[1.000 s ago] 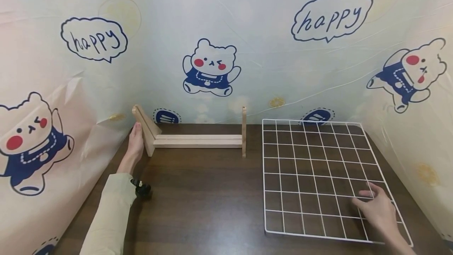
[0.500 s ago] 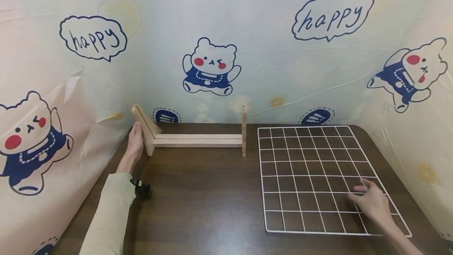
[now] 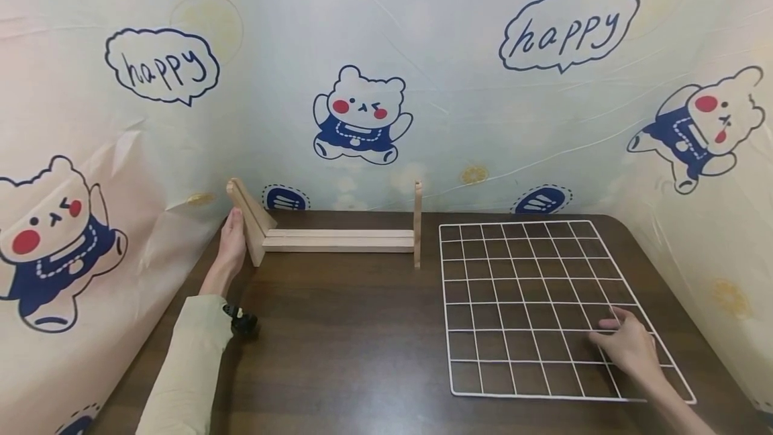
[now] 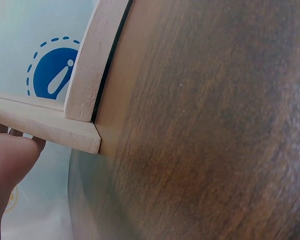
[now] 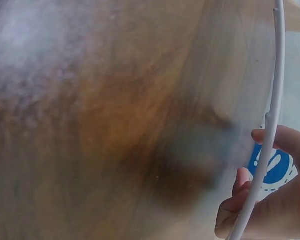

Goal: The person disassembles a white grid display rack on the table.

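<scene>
A wooden stand [image 3: 338, 242], two upright side panels joined by a horizontal crosspiece, stands at the back left of the table. My left hand [image 3: 232, 240] rests with extended fingers against the outer face of its left side panel [image 3: 246, 223]. In the left wrist view, the fingertips show at the underside of the pale panel [image 4: 45, 125]. On the right, a white wire grid panel [image 3: 510, 329] lies level, close over the tabletop. My right hand [image 3: 631, 346] holds it near its right edge. In the right wrist view, the thumb and curled fingers are around the white wire rim [image 5: 264, 160].
The dark brown table [image 3: 356, 334] has a rounded far right corner. A printed curtain [image 3: 465, 106] with bears and lettering hangs close behind it and on both sides. A small black device [image 3: 243, 323] is strapped to the left wrist.
My right hand has shifted the grid panel left and slightly toward me, and its far edge has come down. The left hand and the wooden stand have stayed put.
</scene>
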The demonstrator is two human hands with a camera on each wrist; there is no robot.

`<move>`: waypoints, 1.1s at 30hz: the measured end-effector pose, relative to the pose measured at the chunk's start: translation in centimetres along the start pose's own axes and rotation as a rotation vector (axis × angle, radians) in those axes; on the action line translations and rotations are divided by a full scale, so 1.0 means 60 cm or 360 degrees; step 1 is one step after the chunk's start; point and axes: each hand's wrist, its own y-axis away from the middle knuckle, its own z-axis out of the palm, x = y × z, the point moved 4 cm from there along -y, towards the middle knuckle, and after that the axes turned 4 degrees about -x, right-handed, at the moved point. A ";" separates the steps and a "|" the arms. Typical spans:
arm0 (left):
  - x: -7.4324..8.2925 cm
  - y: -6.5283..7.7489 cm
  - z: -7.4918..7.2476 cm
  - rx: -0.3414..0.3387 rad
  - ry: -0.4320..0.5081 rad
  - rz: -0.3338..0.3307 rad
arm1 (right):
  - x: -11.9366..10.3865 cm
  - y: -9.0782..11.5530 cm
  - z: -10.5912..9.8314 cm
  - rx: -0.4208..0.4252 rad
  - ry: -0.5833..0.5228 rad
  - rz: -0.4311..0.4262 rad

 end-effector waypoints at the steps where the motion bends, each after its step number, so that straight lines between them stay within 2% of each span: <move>1: 0.000 0.000 0.000 0.0001 -0.0006 0.0000 | 0.000 0.000 0.001 -0.0011 0.0003 -0.0002; 5: 0.001 0.003 0.001 0.0001 -0.0007 0.0021 | 0.004 -0.001 0.004 -0.0045 0.0022 -0.0023; 13: 0.001 0.008 0.002 -0.0018 -0.0026 0.0036 | 0.010 -0.001 0.013 0.0021 0.0106 -0.0076; 18: 0.005 0.007 0.004 -0.0016 -0.0041 0.0031 | 0.007 0.003 0.016 0.0111 0.0155 -0.0148; 23: 0.009 0.007 0.005 -0.0017 -0.0037 0.0037 | 0.005 0.002 0.018 0.0094 0.0208 -0.0141; 26: -0.001 0.000 0.001 -0.0015 -0.0003 0.0040 | 0.003 0.002 0.017 0.0058 0.0235 -0.0134; 30: -0.026 -0.019 -0.009 0.0015 0.0006 0.0041 | 0.001 0.004 0.015 0.0069 0.0304 -0.0195; 33: -0.033 -0.023 -0.011 0.0027 -0.0021 0.0038 | -0.002 0.004 0.013 0.0071 0.0352 -0.0235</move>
